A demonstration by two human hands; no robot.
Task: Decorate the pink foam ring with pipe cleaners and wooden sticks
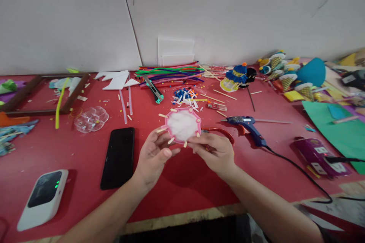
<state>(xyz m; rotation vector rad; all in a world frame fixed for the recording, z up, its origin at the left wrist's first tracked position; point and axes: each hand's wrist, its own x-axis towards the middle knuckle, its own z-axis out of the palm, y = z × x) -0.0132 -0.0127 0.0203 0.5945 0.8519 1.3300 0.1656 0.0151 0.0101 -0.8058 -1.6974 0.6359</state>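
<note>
Desk [185, 182]: red, running along a white wall and carrying craft scraps across most of its surface.
Green sheet [336, 129]: lying flat at the far right of the desk.
Black phone [118, 157]: lying screen-up, just to the left of the left hand.
White device [42, 199]: sitting at the near left corner, with small green lights glowing on it.
Left hand [154, 157]: reaching up from below, its fingers pinching the lower left edge of the pink octagonal piece, thumb in front.
Right hand [216, 153]: coming in from the right, its fingers pinching the lower right edge of the same piece.
Blue glue gun [249, 127]: lying on its side near the right hand, its black cord trailing toward the near right edge.
Bundle of coloured straws [171, 73]: lying against the wall, behind the hands.
Pink octagonal piece [183, 125]: being held between both hands above the middle of the desk, its white centre facing the camera and short pale sticks jutting out from its rim.
Red-handled scissors [224, 133]: lying on the desk, partly hidden behind the right hand.
</note>
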